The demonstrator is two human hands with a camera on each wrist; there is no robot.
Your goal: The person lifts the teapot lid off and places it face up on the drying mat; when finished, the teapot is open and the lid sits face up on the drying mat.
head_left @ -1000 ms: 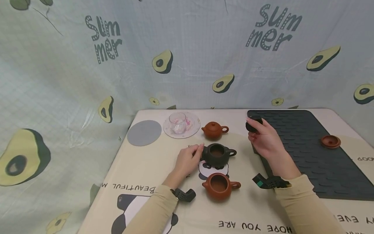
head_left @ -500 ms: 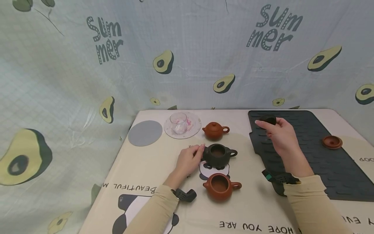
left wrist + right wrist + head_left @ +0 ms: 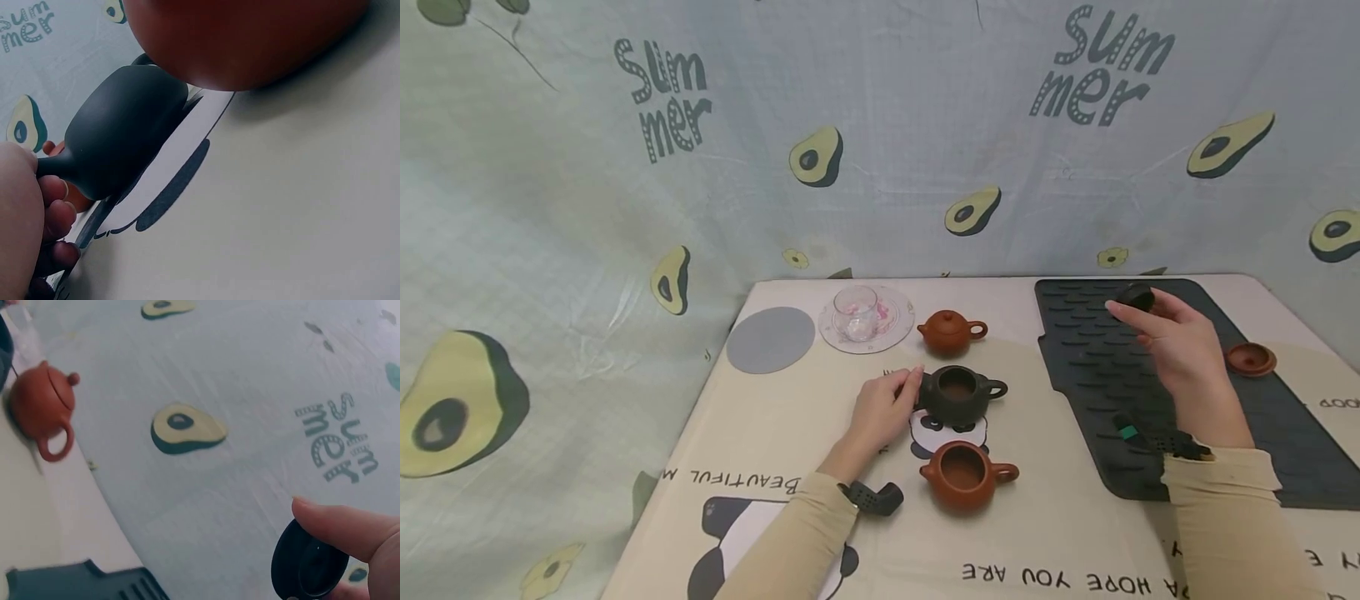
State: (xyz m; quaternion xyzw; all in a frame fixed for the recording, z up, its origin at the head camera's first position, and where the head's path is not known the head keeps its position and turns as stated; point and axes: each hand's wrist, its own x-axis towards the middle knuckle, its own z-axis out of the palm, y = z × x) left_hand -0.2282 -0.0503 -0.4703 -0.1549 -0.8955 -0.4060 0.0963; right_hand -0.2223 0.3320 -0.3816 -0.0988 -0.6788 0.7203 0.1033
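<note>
My left hand [image 3: 883, 410] pinches the spout of a black teapot [image 3: 957, 408], which stands lidless on the table with its handle to the right. In the left wrist view my thumb and fingers close round that spout [image 3: 55, 165]. My right hand [image 3: 1187, 346] holds a round black teapot lid [image 3: 1133, 297] above the dark mat. Its hollow underside [image 3: 315, 565] shows in the right wrist view, gripped by thumb and fingers. Nearer to me sits a lidless red-brown teapot [image 3: 962, 477]. Beyond the black one is a smaller red-brown teapot [image 3: 947, 333] with its lid on.
The dark ridged mat [image 3: 1105, 400] covers the right side. On it a red-brown lid [image 3: 1251, 359] lies upside down, close to my right hand. At the back left, a clear glass cup [image 3: 856, 310] stands on a floral plate [image 3: 891, 340], beside a grey disc [image 3: 771, 340].
My right hand has carried the black lid rightward, from the mat's left edge to over its middle, and turned it. The left hand and the teapots stay where they were.
</note>
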